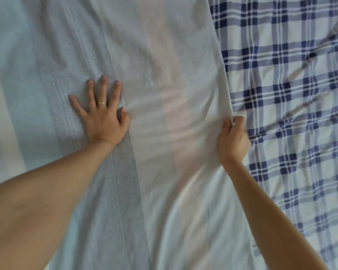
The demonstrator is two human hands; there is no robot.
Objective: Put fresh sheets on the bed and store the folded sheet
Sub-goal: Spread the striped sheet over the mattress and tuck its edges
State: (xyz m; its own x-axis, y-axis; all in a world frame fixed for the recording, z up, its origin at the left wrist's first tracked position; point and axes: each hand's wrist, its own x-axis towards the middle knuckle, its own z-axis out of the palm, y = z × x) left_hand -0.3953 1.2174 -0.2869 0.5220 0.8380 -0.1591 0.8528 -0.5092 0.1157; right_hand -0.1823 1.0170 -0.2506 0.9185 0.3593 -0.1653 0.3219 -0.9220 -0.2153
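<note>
The whole surface below is cloth. A plaid sheet (291, 94) in navy, pale blue and white lies across the right side, with soft creases running through it. Over it, filling the left and middle of the view, lies a striped sheet (164, 55) with wide bands of light blue, grey, white and faint pink. Its long edge runs from the top down toward the lower right, on top of the plaid.

The left hand (101, 114) rests palm down on the grey band of the striped sheet. Its fingers (103, 84) are straight and spread, the thumb bent in a little at the side, and a thin ring (101, 103) shows on one finger. Small wrinkles fan out in the cloth beside the thumb.

The right hand (233, 137) is at the striped sheet's edge, where it meets the plaid. Its fingers (239, 120) are curled and pinch that edge against the thumb, and folds in the cloth run from the grip toward the lower middle. Both forearms are bare.
</note>
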